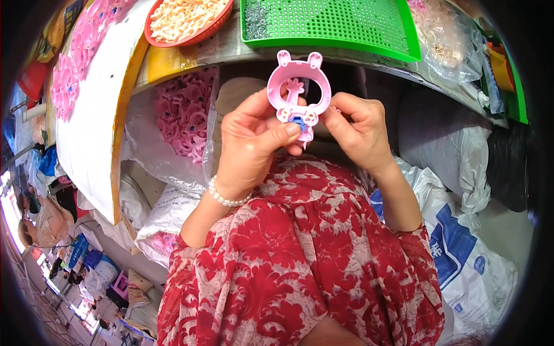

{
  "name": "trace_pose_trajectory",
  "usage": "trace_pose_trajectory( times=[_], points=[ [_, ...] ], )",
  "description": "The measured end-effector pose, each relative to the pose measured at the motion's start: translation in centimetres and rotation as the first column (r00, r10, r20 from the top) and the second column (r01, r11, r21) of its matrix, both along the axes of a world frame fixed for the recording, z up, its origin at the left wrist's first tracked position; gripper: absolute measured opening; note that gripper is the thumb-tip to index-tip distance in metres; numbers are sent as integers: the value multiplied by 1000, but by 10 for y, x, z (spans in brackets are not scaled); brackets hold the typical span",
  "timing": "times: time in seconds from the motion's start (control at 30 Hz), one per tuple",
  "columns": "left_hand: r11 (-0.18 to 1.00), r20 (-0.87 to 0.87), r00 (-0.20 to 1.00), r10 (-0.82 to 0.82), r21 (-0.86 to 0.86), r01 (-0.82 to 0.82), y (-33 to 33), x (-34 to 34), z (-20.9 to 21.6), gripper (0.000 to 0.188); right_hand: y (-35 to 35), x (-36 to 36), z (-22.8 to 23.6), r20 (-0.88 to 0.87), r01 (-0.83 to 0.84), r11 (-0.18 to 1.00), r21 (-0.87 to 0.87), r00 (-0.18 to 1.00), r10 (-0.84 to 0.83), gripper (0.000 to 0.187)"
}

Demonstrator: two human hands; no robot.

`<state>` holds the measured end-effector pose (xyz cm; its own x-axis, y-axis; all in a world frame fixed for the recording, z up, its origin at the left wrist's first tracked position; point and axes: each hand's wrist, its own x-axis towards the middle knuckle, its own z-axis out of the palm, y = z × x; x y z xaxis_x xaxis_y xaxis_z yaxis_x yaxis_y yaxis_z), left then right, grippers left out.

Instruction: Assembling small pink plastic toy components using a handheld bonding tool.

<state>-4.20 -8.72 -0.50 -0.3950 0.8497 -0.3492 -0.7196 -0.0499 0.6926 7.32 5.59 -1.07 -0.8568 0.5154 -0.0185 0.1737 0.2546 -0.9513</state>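
My left hand (245,135) grips a pink plastic toy part (277,79), a round ring frame with two small ears on top and a narrow lower end. The thumb presses beside a small blue piece (298,121) set in that lower end. My right hand (363,130) is closed in a pinch at the ring's right side, touching or nearly touching it. A tiny pinkish bit shows at its fingertips, too small to name. The part is held upright above my lap, below the table edge.
On the table (225,56) stand a red basket (224,22) of small cream-orange pieces and a green perforated tray (334,41) with small metal pieces. Pink parts lie on the white board (98,115) at left and in a clear bag (141,138) below. A white-and-blue sack (479,282) sits at right.
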Motion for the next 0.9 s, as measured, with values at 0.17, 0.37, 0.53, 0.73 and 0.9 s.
trace_pose_trajectory(
  times=[0.17,0.37,0.53,0.73,0.9],
  points=[
    [997,-374,924,73,-8,-82,4,-3,-3,46,-15,7,-15,-106,32,982,186,994,-12,13],
    [999,-160,986,44,-17,-47,9,0,-9,44,-8,3,-3,-128,17,992,126,992,-1,13],
    [1000,-79,997,17,-1,-17,9,-4,-10,44,-8,1,-15,-260,17,946,323,963,72,28],
    [999,-131,991,22,-43,-28,4,-8,3,43,7,-3,-18,-321,-78,879,471,913,253,28],
    [996,-142,988,63,-54,-71,6,-8,6,42,-4,-7,-25,-345,-16,916,402,924,167,22]
  ],
)
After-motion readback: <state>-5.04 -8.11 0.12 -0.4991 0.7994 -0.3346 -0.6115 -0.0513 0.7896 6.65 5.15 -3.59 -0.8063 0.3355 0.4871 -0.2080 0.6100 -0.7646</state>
